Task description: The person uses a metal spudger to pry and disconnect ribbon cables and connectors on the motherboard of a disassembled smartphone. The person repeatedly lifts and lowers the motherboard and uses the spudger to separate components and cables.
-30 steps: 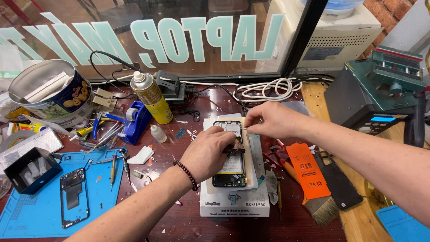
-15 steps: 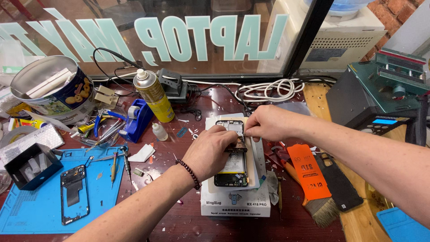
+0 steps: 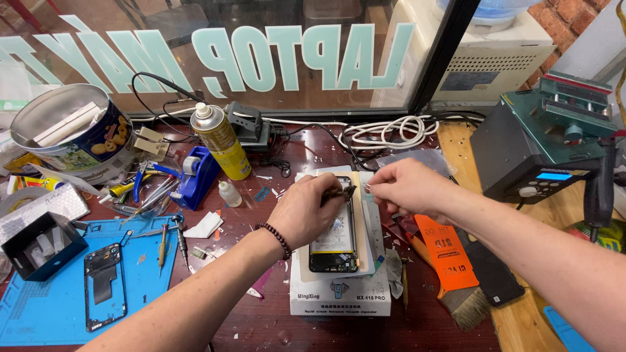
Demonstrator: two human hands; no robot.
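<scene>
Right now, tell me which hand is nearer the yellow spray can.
Left. The left hand rests on the opened phone, just right of the spray can; the right hand is farther right, beyond the phone.

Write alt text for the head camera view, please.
Two bare hands, left hand and right hand, work on an opened phone lying on a white box. Around it: a yellow spray can, a blue mat and an orange card.

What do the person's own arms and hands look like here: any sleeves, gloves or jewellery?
Both forearms are bare, with no sleeves in view and no gloves. The left hand has a dark beaded bracelet around its wrist. The right hand wears nothing visible: no ring, watch or band shows on it.
</scene>
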